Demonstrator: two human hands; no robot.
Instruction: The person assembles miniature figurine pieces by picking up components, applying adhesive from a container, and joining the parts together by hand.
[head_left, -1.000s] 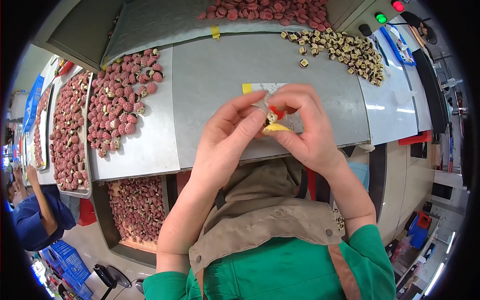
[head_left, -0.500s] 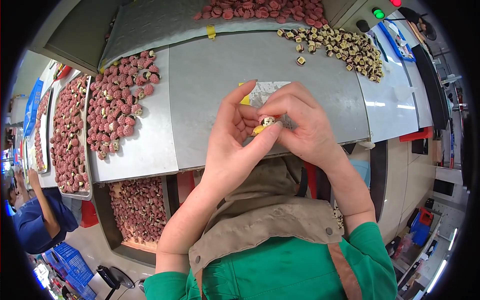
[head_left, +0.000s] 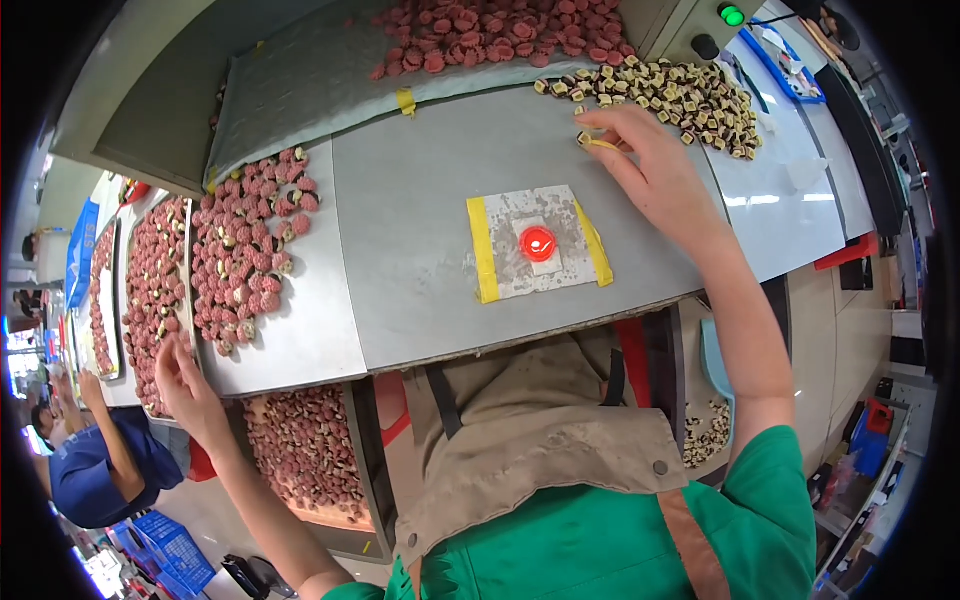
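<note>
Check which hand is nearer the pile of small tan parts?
Right. The right hand touches the tan parts pile; the left hand is far off, beside the red parts.

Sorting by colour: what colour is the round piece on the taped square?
Bright red round piece, clearest in the head view.

Two hands are seen: the left hand (head_left: pixel 190 392) and the right hand (head_left: pixel 655 165). One red glowing disc (head_left: pixel 537 243) is shown on one taped pad (head_left: pixel 538 243) bordered by two yellow tape strips (head_left: pixel 483 250). Red pieces (head_left: pixel 240 260) and pale pieces (head_left: pixel 680 95) are too many to be counted.
</note>
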